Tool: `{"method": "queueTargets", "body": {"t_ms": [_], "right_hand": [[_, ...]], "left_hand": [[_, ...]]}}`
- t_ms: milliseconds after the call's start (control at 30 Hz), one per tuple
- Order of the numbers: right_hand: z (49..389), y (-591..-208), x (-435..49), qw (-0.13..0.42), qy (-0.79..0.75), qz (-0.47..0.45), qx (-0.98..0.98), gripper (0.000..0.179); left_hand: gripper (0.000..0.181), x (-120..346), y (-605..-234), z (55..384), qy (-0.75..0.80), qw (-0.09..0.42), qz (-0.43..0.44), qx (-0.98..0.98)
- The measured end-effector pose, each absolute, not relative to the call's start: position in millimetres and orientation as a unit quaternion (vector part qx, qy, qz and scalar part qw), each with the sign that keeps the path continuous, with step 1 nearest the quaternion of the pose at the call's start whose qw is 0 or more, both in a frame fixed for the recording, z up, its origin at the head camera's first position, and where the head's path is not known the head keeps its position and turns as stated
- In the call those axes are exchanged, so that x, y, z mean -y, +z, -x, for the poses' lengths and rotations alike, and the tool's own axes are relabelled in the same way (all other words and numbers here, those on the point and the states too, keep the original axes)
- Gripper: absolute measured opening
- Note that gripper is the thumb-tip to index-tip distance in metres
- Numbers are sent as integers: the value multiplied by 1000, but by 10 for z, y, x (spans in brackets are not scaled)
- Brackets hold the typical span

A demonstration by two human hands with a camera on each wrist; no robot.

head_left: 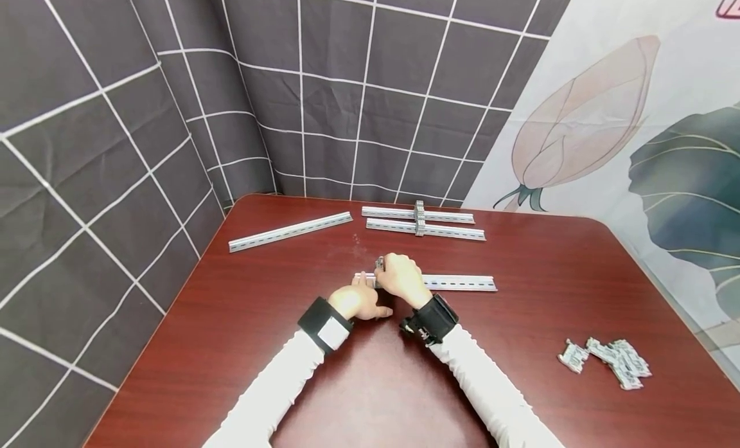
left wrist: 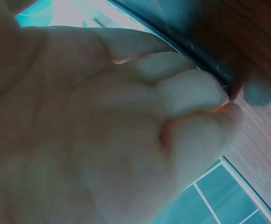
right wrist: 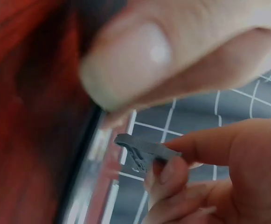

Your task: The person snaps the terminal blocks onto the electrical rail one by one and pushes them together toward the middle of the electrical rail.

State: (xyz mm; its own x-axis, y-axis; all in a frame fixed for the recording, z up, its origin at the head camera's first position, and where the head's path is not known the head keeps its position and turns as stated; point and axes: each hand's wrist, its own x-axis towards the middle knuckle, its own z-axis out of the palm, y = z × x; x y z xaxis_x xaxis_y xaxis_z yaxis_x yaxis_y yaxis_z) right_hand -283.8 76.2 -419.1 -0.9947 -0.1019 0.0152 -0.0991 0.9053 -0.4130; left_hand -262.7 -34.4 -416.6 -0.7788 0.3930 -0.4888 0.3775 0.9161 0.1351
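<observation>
A slotted metal DIN rail lies crosswise on the table in front of me. At its left end my left hand rests its fingers on the rail, the thumb held out to the right. In the left wrist view, the fingertips are against the rail's dark edge. My right hand pinches a small grey DIN-rail terminal block, close over the rail near its left end. The left thumb looms blurred in the right wrist view.
Another DIN rail lies angled at the back left. Two parallel rails at the back are bridged by a row of grey blocks. Several loose terminal blocks lie at the right. A dark gridded curtain stands behind the table.
</observation>
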Motion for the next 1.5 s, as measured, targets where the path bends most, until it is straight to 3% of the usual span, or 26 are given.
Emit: {"method": "queueTargets", "body": {"t_ms": [233,433,733,1133,1500], "right_hand": [[2859,-4169,-765,47,-187,65,-979,27],[2896,-4190,-750,71,-178,56,-980,26],[3007,-4179,-728,123,-169,46,-977,23],[3013,-4214,-730,126,-180,56,-974,24],[2881,-4315,-638,79,-174,44,-981,22]], "left_hand": [[75,327,-4111,2633,28,254,-194,-947],[88,322,-4417,2809,17,235,-210,-949],[66,328,-4043,2619,3,242,-195,-951],[53,322,-4087,2600,1,244,-201,-949],[51,353,-4148,2519,21,233,-191,-953]]}}
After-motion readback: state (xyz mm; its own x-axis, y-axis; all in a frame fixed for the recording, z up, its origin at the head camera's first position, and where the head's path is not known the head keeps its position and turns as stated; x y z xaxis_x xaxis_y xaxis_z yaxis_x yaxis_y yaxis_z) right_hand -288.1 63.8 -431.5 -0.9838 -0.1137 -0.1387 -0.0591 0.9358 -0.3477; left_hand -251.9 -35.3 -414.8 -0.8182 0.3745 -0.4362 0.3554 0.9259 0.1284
